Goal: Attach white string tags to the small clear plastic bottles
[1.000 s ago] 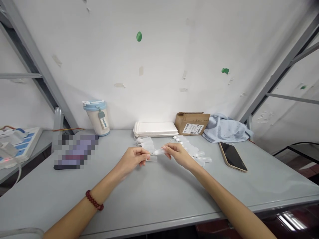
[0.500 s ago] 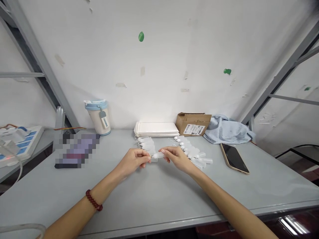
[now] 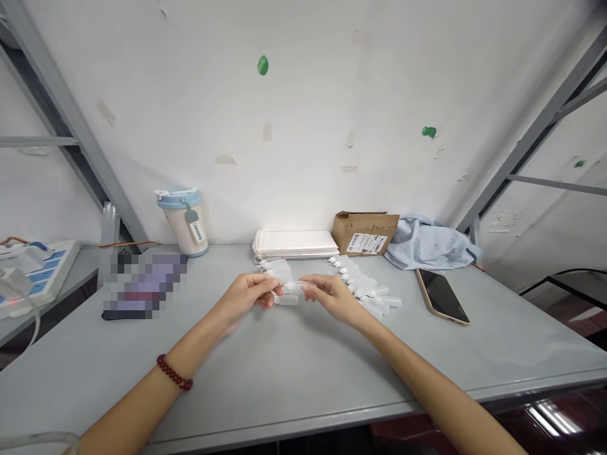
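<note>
Two hands point(image 3: 244, 300), one tumbler point(image 3: 177, 221), one cardboard box point(image 3: 367, 229), one cloth point(image 3: 429, 243), one bracelet point(image 3: 174, 373); bottles point(image 3: 287, 300) too bunched to count

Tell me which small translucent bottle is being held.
The bottle between the left hand and the right hand; the other bottles lie on the table.

Passage over grey table point(image 3: 303, 373) between forearms point(image 3: 422, 373); bottles point(image 3: 356, 282), white stack point(image 3: 298, 242), cardboard box point(image 3: 366, 232) block beyond.
</note>
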`<action>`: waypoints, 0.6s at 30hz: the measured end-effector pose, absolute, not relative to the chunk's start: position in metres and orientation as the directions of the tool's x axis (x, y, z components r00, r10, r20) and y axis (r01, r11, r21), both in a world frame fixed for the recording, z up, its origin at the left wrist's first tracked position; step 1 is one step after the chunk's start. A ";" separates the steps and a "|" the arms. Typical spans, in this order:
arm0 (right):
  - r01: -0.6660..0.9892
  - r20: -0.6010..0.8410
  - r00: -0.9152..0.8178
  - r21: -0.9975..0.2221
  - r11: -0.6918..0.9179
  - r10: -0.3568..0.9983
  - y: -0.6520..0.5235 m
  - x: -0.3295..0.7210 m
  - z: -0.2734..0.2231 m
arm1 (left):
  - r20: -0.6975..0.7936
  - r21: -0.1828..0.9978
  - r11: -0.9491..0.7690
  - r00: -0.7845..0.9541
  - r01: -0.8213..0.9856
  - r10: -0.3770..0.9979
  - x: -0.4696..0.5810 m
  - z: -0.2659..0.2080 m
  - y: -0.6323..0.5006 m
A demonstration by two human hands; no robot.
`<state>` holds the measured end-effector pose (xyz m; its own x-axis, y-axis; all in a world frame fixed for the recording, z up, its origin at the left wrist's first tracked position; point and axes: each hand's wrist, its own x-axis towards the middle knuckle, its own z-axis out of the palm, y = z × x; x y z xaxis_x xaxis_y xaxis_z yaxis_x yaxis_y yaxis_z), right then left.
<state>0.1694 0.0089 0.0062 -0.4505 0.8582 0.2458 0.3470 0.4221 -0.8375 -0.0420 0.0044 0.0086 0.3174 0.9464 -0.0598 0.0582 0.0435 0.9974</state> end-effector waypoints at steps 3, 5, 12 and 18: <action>0.393 0.328 -0.396 -0.784 0.481 0.858 0.010 0.169 0.004 | -0.098 0.995 0.090 0.264 0.044 0.960 -0.045 0.011 0.006; 0.424 0.391 -0.377 -0.733 0.532 0.840 0.011 0.170 0.001 | -0.127 0.991 0.110 0.263 0.076 0.957 -0.045 0.011 0.006; 0.451 0.724 -0.432 -0.343 0.824 0.538 0.015 0.168 -0.020 | -0.052 0.981 -0.014 0.330 0.194 0.942 -0.043 0.006 0.005; 0.495 0.771 -0.490 -0.136 0.858 0.406 0.009 0.161 -0.033 | -0.056 0.960 -0.031 0.299 0.280 0.953 -0.039 0.002 0.004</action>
<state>0.1612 0.0095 -0.0330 -0.4902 0.4056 0.7715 0.4954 0.8579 -0.1363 -0.0386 0.0037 0.0018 0.2992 0.9525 -0.0562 0.2797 -0.0312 0.9596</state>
